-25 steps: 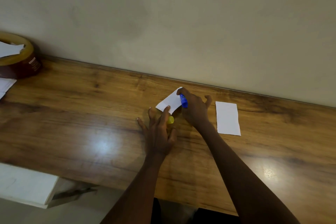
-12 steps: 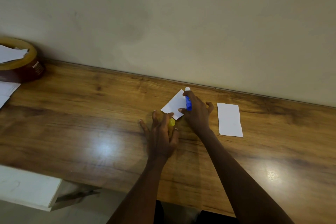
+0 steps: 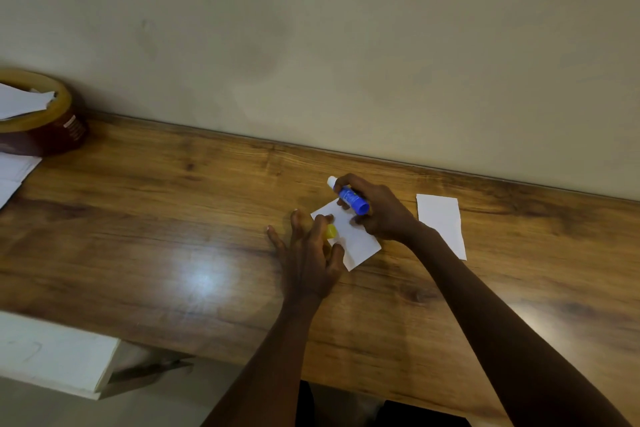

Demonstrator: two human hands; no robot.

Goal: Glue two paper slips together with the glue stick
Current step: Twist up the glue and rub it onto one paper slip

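One white paper slip (image 3: 356, 239) lies flat on the wooden table (image 3: 173, 218), turned at an angle. My left hand (image 3: 308, 253) rests on its left edge with fingers spread, and a yellow cap (image 3: 331, 231) sits tucked under its fingers. My right hand (image 3: 377, 208) holds a blue glue stick (image 3: 351, 199), uncapped, its white tip pointing up and away past the slip's far corner. A second white slip (image 3: 441, 222) lies flat to the right, apart from both hands.
A brown round container (image 3: 45, 128) with paper in it stands at the far left by the wall. Loose white sheets (image 3: 14, 173) lie beside it. A white board (image 3: 52, 354) sits below the table's front edge at lower left.
The slip, earlier lifted at an angle under the glue stick, now lies flat and nearer me. My right hand has raised the glue stick off the paper; my left hand stays on the slip.
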